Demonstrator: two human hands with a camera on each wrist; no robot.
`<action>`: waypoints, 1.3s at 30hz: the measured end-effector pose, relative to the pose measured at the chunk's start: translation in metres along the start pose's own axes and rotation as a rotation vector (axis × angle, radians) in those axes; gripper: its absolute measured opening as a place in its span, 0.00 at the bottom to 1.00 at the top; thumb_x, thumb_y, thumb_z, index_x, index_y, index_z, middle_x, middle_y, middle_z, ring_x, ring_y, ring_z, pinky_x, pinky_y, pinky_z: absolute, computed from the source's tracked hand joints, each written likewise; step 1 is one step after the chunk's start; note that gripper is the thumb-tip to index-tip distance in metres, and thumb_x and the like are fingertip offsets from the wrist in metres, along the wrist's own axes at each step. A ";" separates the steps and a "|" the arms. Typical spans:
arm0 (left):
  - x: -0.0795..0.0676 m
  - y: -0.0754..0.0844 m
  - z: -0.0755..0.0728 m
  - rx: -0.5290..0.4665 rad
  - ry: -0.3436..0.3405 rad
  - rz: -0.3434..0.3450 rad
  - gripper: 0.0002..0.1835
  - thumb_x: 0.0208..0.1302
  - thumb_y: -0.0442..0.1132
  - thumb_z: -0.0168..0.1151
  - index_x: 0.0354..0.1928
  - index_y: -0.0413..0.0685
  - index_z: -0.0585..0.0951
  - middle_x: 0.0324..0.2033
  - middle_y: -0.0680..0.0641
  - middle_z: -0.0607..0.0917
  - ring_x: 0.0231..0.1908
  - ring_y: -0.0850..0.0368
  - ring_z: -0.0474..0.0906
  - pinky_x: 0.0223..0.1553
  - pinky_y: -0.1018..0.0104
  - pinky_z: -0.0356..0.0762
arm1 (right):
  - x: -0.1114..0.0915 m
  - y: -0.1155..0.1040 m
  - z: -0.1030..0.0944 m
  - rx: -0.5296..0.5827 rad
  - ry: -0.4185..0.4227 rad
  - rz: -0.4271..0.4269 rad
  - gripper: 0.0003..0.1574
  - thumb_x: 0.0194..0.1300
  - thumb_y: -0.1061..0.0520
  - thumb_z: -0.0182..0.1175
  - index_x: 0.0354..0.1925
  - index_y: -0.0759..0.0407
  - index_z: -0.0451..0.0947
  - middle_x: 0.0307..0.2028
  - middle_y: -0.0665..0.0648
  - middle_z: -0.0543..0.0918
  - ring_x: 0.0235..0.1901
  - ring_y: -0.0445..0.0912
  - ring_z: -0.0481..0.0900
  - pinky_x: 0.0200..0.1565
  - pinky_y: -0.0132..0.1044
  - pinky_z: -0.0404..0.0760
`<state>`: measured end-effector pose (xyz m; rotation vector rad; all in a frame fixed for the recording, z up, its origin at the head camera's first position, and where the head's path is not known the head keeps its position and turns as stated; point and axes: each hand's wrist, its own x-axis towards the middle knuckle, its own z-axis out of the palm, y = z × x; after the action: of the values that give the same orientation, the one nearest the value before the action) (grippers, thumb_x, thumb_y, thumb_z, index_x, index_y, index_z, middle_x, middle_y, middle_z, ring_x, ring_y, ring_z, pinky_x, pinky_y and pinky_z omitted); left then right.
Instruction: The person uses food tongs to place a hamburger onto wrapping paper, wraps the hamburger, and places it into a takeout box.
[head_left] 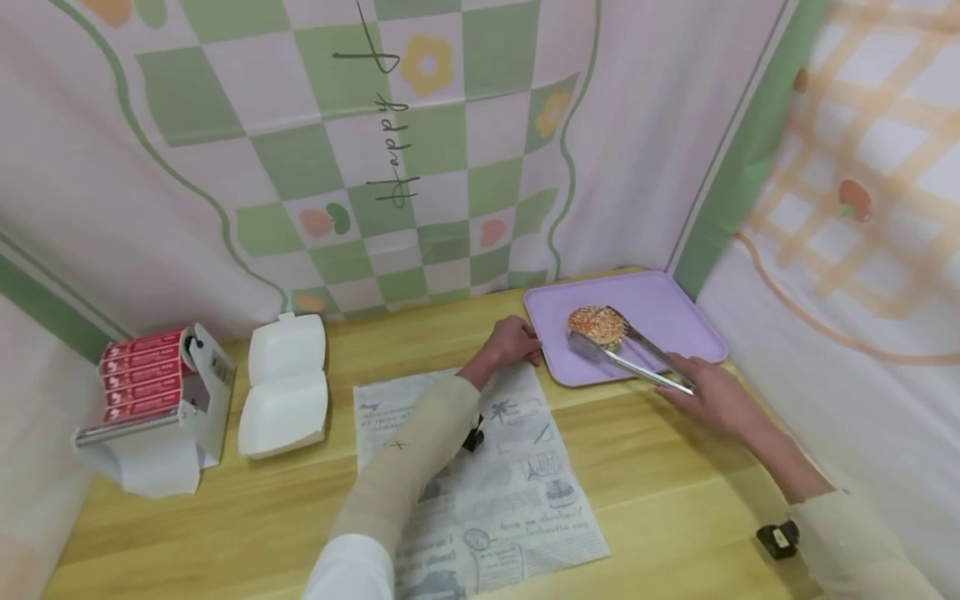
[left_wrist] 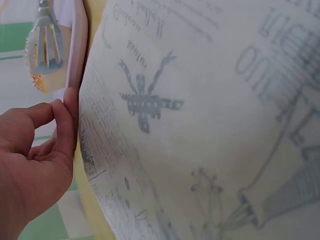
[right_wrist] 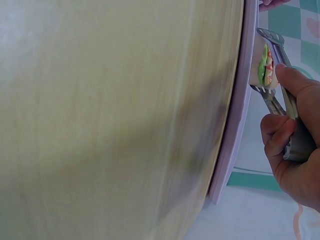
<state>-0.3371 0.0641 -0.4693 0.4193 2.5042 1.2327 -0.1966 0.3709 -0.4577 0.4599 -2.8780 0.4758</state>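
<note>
Wood-grain tabletop (head_left: 660,492) meets a green-check backdrop (head_left: 435,137); hand-drawn lettering on it reads "Happy", running sideways, followed by a lone capital resembling P. Right hand (head_left: 712,396): fingers and thumb wrapped round metal tongs (head_left: 651,373), whose heads sit either side of a seeded burger (head_left: 592,323); firmness of contact cannot be told. Burger rests on the lilac tray (head_left: 671,304); green and red filling visible from the right wrist. Left hand (head_left: 512,342): fingers curled, thumb against them, pinching the tray's left rim. Just beside it, printed paper (head_left: 536,508) lies partly under the left sleeve (head_left: 412,467); lettering appears reversed, wording not reliably legible. Farther left: unfolded white clamshell box (head_left: 283,404), then a white holder (head_left: 213,400) bearing red packets (head_left: 142,375), pale print too small to read.
</note>
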 end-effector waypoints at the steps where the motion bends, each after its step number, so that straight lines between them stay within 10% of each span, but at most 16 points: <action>1: -0.001 -0.001 -0.001 0.005 -0.004 0.010 0.08 0.67 0.34 0.63 0.39 0.36 0.86 0.27 0.43 0.90 0.25 0.59 0.86 0.29 0.77 0.79 | 0.000 0.000 0.000 0.001 -0.004 0.000 0.40 0.64 0.51 0.67 0.63 0.76 0.69 0.34 0.66 0.83 0.28 0.48 0.76 0.31 0.48 0.78; 13: -0.027 -0.013 -0.020 0.205 -0.047 0.098 0.18 0.68 0.37 0.62 0.57 0.37 0.78 0.43 0.41 0.89 0.43 0.51 0.87 0.43 0.68 0.83 | -0.003 -0.003 -0.002 0.010 0.035 -0.027 0.40 0.62 0.54 0.69 0.62 0.78 0.69 0.25 0.55 0.77 0.23 0.44 0.69 0.26 0.38 0.70; 24: -0.065 -0.030 -0.042 0.452 -0.054 0.154 0.18 0.68 0.41 0.63 0.56 0.40 0.80 0.49 0.43 0.85 0.50 0.52 0.81 0.54 0.60 0.80 | -0.007 -0.010 -0.005 0.017 0.025 -0.024 0.40 0.63 0.52 0.68 0.63 0.77 0.68 0.32 0.65 0.83 0.27 0.49 0.75 0.31 0.50 0.78; 32: -0.100 -0.055 -0.060 0.553 -0.047 0.315 0.19 0.67 0.38 0.64 0.55 0.35 0.80 0.52 0.38 0.84 0.55 0.44 0.79 0.61 0.54 0.75 | -0.010 -0.022 -0.008 0.032 -0.001 -0.011 0.41 0.64 0.51 0.67 0.64 0.77 0.67 0.41 0.77 0.83 0.34 0.61 0.82 0.37 0.59 0.81; 39: -0.152 -0.062 -0.071 0.575 -0.070 0.205 0.23 0.68 0.42 0.64 0.61 0.38 0.75 0.59 0.37 0.77 0.60 0.44 0.74 0.62 0.52 0.74 | -0.014 -0.032 -0.002 0.060 0.013 -0.015 0.41 0.64 0.53 0.67 0.65 0.77 0.66 0.48 0.80 0.81 0.39 0.66 0.82 0.43 0.63 0.80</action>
<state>-0.2356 -0.0818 -0.4549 0.8536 2.7745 0.5152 -0.1730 0.3460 -0.4497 0.4854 -2.8526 0.5618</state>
